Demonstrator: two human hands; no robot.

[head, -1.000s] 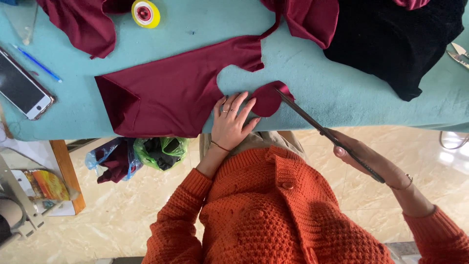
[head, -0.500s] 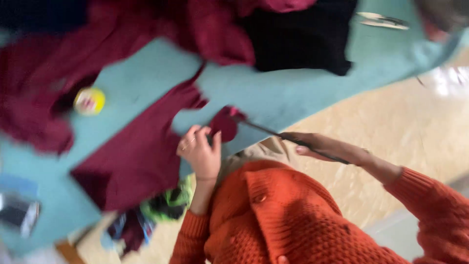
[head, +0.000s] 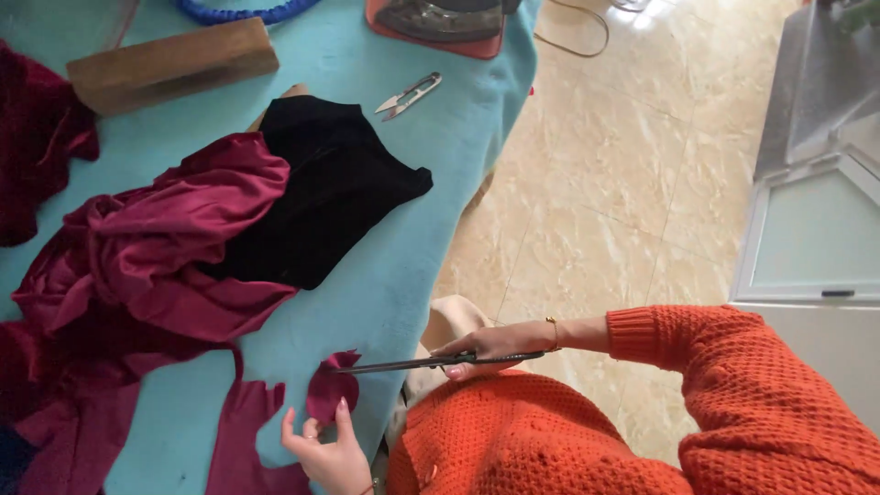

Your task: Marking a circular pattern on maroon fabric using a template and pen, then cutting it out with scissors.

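A smooth teal table (head: 385, 302) carries everything. On it, left of the scissors, lies a rumpled heap of soft maroon cloth (head: 137, 266), with a matte black cloth (head: 321, 202) above it. Far above the scissors sit a wooden block (head: 174, 64) and small metal snips (head: 409, 95). The right hand (head: 500, 346) is closed around the scissors (head: 412, 364), long axis level, thin blades pointing left into a rounded maroon scrap (head: 332, 387). The left hand (head: 323, 451), below the scissors, pinches that scrap with fingers half spread.
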